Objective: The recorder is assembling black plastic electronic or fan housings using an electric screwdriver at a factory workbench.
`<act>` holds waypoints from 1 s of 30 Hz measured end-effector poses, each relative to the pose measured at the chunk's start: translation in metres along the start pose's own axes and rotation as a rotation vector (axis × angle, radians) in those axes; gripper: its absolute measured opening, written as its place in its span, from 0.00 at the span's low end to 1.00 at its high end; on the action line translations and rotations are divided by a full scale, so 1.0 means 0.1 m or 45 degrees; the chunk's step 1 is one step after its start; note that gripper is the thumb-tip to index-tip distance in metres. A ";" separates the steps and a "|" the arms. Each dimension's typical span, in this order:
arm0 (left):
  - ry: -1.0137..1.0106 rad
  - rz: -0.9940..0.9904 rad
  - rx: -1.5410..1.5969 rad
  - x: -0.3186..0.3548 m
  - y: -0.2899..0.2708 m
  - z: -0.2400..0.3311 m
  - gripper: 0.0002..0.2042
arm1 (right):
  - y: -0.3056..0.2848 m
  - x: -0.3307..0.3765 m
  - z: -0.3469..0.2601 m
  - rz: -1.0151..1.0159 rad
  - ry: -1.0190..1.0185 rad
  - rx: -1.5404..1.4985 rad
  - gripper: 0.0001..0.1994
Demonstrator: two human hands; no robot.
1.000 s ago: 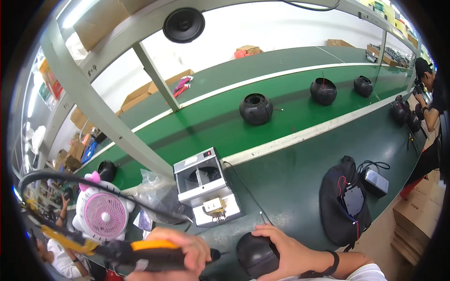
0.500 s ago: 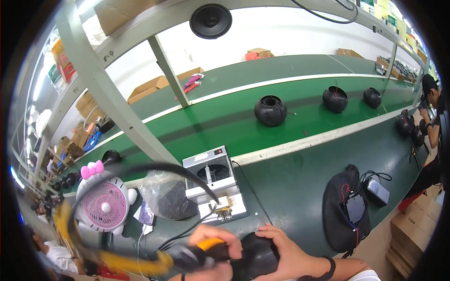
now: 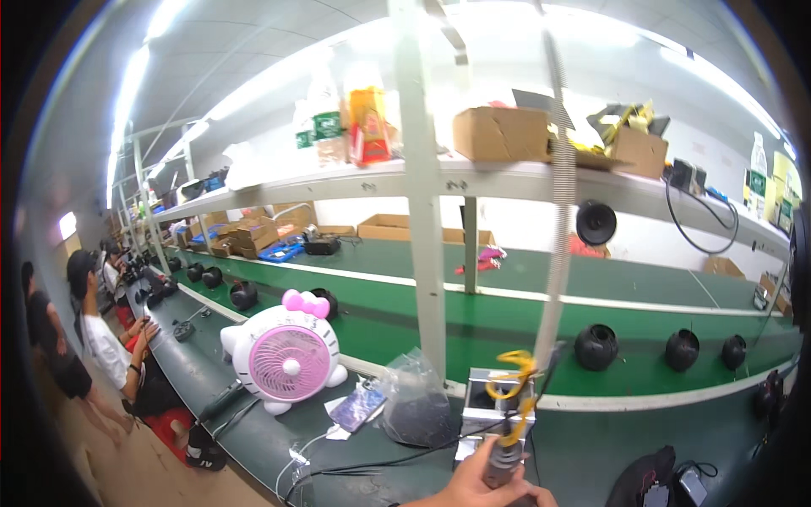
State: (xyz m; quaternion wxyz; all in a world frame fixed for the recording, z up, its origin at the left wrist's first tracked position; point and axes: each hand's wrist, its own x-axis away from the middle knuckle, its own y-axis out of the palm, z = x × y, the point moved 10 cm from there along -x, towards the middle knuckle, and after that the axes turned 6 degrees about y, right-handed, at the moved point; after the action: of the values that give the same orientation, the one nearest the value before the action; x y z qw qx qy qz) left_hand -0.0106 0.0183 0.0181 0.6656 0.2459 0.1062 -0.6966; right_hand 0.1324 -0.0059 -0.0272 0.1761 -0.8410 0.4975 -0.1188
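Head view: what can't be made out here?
- Hand on the tool: cut by the lower edge; which hand it is, unclear.
- Other hand: out of frame.
- Bag contents: dark, indistinct through plastic.
- Metal box: partly behind tool and yellow cord.

I am looking at a factory assembly line. A long green conveyor belt (image 3: pixel 524 317) carries round black housings (image 3: pixel 596 346) in a row. A white steel shelf (image 3: pixel 355 182) overhead holds cardboard boxes (image 3: pixel 500 133). Other workers (image 3: pixel 106 342) sit along the dark bench (image 3: pixel 253 422), where a pink desk fan (image 3: pixel 287 359) stands.
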 end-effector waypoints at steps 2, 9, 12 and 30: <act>0.173 -0.008 -0.086 -0.13 -0.05 0.28 0.43 | -0.03 -0.09 0.07 -0.189 0.083 -0.162 0.47; 0.513 0.342 -0.662 -0.27 -0.63 1.29 0.21 | -0.65 -0.80 -0.40 -0.657 -0.035 0.894 0.32; 0.354 0.255 -1.211 0.49 -0.63 0.95 0.16 | -0.93 -1.82 0.03 -0.484 0.148 1.426 0.45; -0.122 0.673 -1.263 1.71 -1.07 0.13 0.06 | -1.30 -2.36 0.11 0.347 -0.409 -0.299 0.21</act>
State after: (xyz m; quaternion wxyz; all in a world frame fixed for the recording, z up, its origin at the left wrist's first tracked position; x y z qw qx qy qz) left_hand -0.1173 -0.1280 -0.0728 0.8574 -0.1099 0.3253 -0.3833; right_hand 0.1272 0.2608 0.0110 0.1686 -0.7889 0.5823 0.1001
